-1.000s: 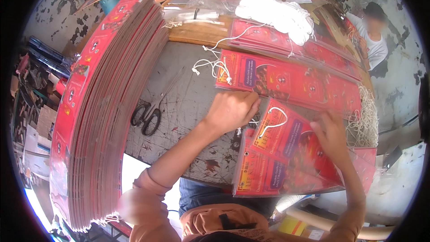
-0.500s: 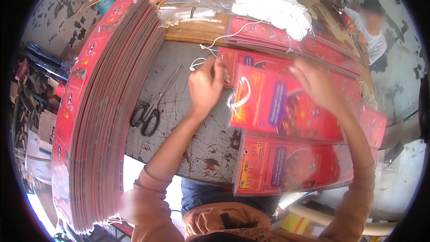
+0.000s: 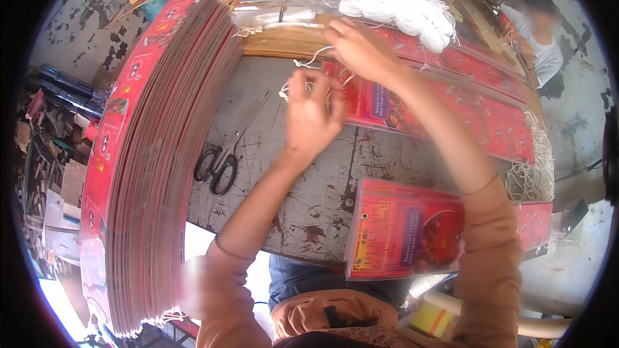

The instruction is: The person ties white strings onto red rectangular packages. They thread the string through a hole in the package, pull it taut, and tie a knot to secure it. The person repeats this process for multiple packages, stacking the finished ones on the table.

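Observation:
My left hand [image 3: 314, 113] is at the left end of a red printed card strip [image 3: 438, 106], its fingers curled round a white string [image 3: 284, 92] at the strip's end. My right hand [image 3: 361, 50] reaches across just beyond it, fingers pinched on a white string [image 3: 313, 61] at the wooden edge. Closer to me lies a stack of similar red printed cards in clear film [image 3: 393, 232], partly hidden by my right forearm. Black-handled scissors [image 3: 219, 171] rest on the scratched grey tabletop [image 3: 290, 187], left of my left hand.
A tall, long stack of red cards [image 3: 155, 154] stands along the left side. Farther back are a bundle of white string [image 3: 400, 16] and more red strips [image 3: 464, 67]. Loose string [image 3: 532, 174] hangs at the right. Two other people are beyond the table.
The red card with a looped string, held in front of my right hand, has moved from the middle, baring grey tabletop. My right hand has moved far and left to the string.

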Demonstrator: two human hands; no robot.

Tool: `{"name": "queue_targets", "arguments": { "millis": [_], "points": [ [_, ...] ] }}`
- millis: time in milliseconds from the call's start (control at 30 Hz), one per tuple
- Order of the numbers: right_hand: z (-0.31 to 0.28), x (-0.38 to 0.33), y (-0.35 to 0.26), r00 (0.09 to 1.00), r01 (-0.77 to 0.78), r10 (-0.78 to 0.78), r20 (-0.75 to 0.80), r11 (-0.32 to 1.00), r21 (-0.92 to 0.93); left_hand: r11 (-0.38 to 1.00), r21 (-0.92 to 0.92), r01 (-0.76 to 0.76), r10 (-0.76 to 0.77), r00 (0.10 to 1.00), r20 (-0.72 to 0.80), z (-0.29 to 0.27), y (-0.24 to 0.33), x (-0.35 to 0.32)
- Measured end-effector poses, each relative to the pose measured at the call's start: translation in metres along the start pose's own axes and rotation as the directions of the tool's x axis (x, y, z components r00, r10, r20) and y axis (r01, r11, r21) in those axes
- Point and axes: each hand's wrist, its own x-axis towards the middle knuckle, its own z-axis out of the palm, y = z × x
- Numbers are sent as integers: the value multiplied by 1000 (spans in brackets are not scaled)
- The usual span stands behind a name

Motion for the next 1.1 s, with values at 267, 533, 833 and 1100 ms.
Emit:
{"name": "queue_targets", "arguments": {
  "millis": [267, 533, 833, 1100],
  "points": [
    [3, 8, -14, 997, -68, 69, -17, 997, 46, 975, -157, -156, 175, 977, 118, -8, 11, 1],
    [-74, -86, -11, 975, -161, 211, -64, 881, 446, 973, -197, -122, 157, 973, 171, -4, 18, -4],
    [-150, -131, -26, 910, -205, 377, -170, 768, 607, 968, -115, -222, 246, 927, 284, -5, 26, 0],
    [-195, -126, -25, 782, -147, 559, -276, 596, 789, 971, -132, -201, 232, 927, 295, -3, 20, -2]
  ]
}}
